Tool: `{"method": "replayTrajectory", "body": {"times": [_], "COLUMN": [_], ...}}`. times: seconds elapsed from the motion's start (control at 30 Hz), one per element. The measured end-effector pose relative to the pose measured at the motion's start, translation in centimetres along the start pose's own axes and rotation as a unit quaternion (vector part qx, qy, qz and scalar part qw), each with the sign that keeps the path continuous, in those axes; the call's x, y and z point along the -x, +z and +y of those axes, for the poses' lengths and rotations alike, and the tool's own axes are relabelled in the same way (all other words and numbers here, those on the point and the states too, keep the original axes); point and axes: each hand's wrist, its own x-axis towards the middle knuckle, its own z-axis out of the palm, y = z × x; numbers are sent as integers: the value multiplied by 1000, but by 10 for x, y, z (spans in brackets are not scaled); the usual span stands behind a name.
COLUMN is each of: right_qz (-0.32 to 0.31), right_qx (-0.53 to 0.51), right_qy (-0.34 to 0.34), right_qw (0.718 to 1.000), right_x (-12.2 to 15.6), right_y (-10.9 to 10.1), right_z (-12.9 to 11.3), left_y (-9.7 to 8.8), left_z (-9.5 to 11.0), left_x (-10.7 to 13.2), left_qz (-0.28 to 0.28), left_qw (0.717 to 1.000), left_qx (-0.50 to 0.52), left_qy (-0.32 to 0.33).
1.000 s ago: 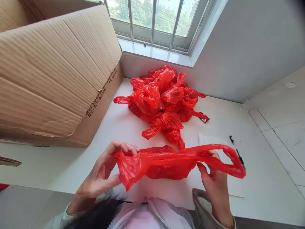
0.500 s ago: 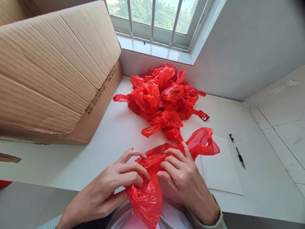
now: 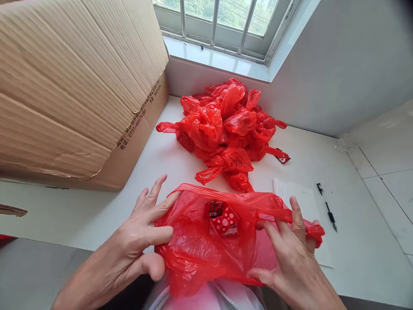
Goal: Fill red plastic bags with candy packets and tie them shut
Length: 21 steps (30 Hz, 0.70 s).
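Observation:
A thin red plastic bag [image 3: 200,254] is spread wide in front of me, its mouth facing up. Inside it lie small red printed packets [image 3: 226,220], one bearing a white pattern and a barcode visible beneath. My left hand [image 3: 142,241] is at the bag's left side, fingers spread and stretched, some touching the rim and the plastic. At the right side, my right hand [image 3: 287,249] has its fingers hooked through the rim and handle, with the thumb on the near edge, holding that side out.
Beyond the bag, a heap of knotted red bags [image 3: 206,129] lies on the white table [image 3: 155,159]. A large cardboard box [image 3: 74,99] stands at left. To the right are a paper sheet [image 3: 300,193], a black pen [image 3: 329,215] and a small red tag [image 3: 283,156]. A barred window is behind.
The bag was bunched between both hands; now its mouth is pulled wide and the packets inside show. My hands have moved apart, and the left fingers have spread.

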Motion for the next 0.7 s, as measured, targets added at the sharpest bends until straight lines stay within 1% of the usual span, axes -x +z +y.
{"method": "replayTrajectory", "body": {"times": [0.1,0.17,0.23,0.33,0.4,0.47,0.53,0.63,0.7], "right_qz": [32,29,-4,-67,-96,-98,-56,56,86], "right_qx": [-8,-1,6,-15,-34,-40,-32,-24,-39], "right_qy": [-38,-25,14,57,62,57,43,17,11], "right_qw": [999,999,1000,996,993,993,997,998,995], "right_x": [3,1,-1,-2,-2,-4,-10,-25,-34], "right_y": [-8,-9,-5,6,11,13,13,14,18], "right_z": [-1,-1,-3,-7,-10,-14,-19,-29,-37], "left_y": [1,5,12,21,27,34,43,61,70], "left_z": [6,11,15,22,27,29,29,21,15], "left_x": [-3,-8,-14,-22,-25,-28,-33,-39,-41], "left_qz": [36,66,51,-5,-18,-18,-28,-30,-34], "left_qw": [998,993,988,983,983,983,983,982,982], "left_qx": [-50,-94,-140,-176,-174,-163,-160,-175,-182], "left_qy": [16,26,38,47,63,82,83,58,40]}}
